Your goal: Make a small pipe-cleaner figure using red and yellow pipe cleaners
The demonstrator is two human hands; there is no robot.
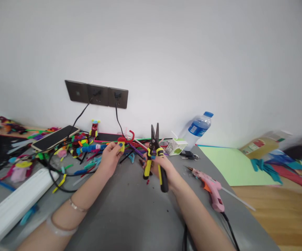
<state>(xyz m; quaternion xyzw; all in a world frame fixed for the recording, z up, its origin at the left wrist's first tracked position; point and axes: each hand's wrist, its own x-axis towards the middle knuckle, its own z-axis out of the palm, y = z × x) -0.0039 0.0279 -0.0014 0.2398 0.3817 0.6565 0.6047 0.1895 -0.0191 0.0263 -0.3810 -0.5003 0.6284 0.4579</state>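
A grey worktop runs up to a plain white wall, thick with craft scraps on its left half. Nearest the person, both forearms reach forward over bare grey surface. The right hand has its grip wrapped around the yellow-and-black handles of a pair of cutters, blades pointing up and close together, with nothing between them. Just left of that grip, the left hand pinches a pipe-cleaner piece, its grip closed on a yellow part while a red stem curls up free beyond the fingers. Judging by this, the piece is partly made: some twisting is done, the red end looks untrimmed, and the cutters are not yet on it. Right of the cutter grip lies a pink glue gun, beyond it a green paper sheet. Left of the pinching grip, loose pipe cleaners pile up beside a phone. Farther back stand a small carton, a water bottle and a finished little figure under the wall sockets.
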